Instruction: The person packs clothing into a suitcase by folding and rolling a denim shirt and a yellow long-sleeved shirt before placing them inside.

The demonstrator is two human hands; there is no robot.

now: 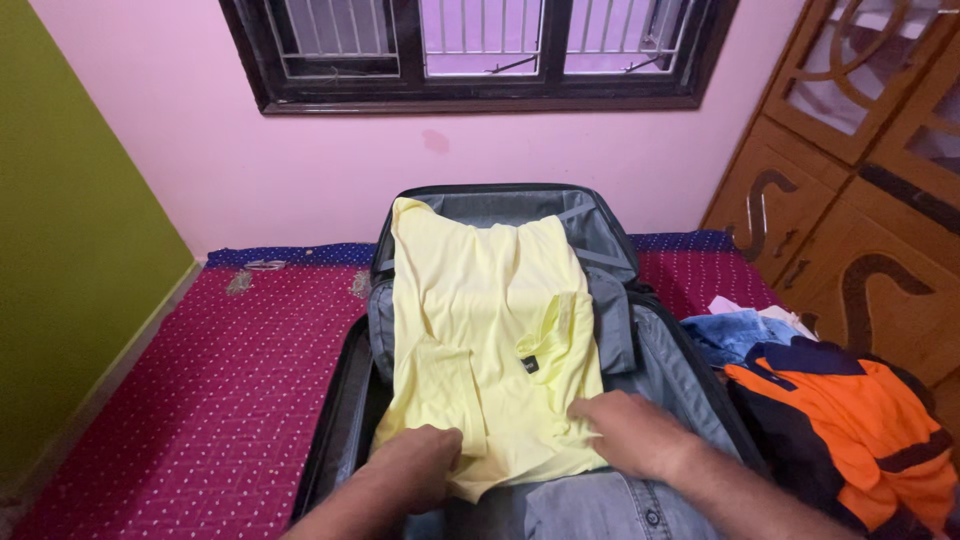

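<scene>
1. Yellow shirt (490, 350) lay spread over the open grey suitcase (610, 250) on the bed (200, 400), its collar end toward the lid.
2. Left hand (420, 468) curled closed on the shirt's near hem, seemingly pinching it to keep the cloth taut.
3. Right hand (630, 432) lay open and flat, pressing the fabric down, apparently smoothing it.
4. An orange and navy jacket (850, 420) sat beside the suitcase, with blue cloth (735, 335) behind it.

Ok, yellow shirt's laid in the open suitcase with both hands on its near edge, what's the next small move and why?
Probably smooth the yellow shirt flat toward the window: the left hand bunches its near hem, the right hand presses beside it, and creases run across the cloth in the suitcase.
</scene>
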